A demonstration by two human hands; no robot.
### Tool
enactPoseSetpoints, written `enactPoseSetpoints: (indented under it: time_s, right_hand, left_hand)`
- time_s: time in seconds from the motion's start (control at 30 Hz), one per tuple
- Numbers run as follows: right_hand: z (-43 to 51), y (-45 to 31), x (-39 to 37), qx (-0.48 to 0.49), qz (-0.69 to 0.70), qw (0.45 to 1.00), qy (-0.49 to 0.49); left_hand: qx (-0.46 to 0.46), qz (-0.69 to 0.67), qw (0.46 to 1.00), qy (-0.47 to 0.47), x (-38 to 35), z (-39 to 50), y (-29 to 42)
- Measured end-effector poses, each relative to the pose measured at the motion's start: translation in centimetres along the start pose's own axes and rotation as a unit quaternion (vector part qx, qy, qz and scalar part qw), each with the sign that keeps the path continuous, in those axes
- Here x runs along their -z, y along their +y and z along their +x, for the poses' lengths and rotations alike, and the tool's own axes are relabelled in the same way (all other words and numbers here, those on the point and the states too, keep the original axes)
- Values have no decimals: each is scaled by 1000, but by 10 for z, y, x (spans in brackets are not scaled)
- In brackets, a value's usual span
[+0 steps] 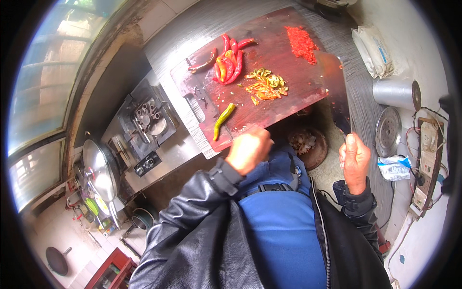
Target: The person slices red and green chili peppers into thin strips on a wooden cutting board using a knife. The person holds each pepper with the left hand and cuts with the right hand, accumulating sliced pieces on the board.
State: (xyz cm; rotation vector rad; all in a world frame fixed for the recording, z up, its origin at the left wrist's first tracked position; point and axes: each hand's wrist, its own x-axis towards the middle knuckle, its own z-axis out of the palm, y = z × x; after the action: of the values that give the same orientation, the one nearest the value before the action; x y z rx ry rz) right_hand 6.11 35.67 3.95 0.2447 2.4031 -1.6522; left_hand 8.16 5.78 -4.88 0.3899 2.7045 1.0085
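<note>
My right hand (354, 162) grips the handle of a cleaver (335, 90), whose broad, wet blade reaches up past the right end of the wooden cutting board (263, 108). At the board's front edge is my left hand (251, 148), its fingers curled and partly hidden; whether anything is in them I cannot tell. A single yellow-green chili (223, 121) lies left of that hand. Farther back rests a pile of whole red chilies (230, 65). Sliced green and orange chili (267, 85) sits mid-board. Finely chopped red chili (301, 44) is heaped at the far right corner.
Below the board's front edge is a bowl with scraps (306, 144). Along the right wall are a foil roll (397, 94), a perforated metal disc (388, 131), a plastic packet (394, 168) and wired sockets (426, 164). A gas stove (146, 119) and a metal wok (101, 169) stand left.
</note>
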Motion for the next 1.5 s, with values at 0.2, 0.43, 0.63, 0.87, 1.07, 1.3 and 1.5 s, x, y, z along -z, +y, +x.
enactPoseSetpoints:
  time_s: [0.2,0.43,0.63,0.87,1.07,1.3,1.5]
  right_hand:
    - [13,-8,-17,45,-30,997,-47]
    - [24,-20,-30,101,-67,988,-90]
    - [28,-17,-45,67,-110,977,-172]
    - [45,-7,-67,49,-155,948,-275]
    - [57,-7,-70,53,-150,947,-281]
    - [64,-11,-65,43,-163,940,-298]
    - [70,-17,-61,40,-184,932,-310]
  left_hand:
    - [139,125,965,183,57,3,-34]
    - [194,-61,942,267,74,-5,-35]
    - [231,-434,809,322,66,-40,-47]
    - [257,-145,911,289,40,-52,-52]
    - [127,116,944,283,37,-34,-39]
    - [72,190,945,256,29,-15,-37]
    - [16,189,955,227,27,0,-36]
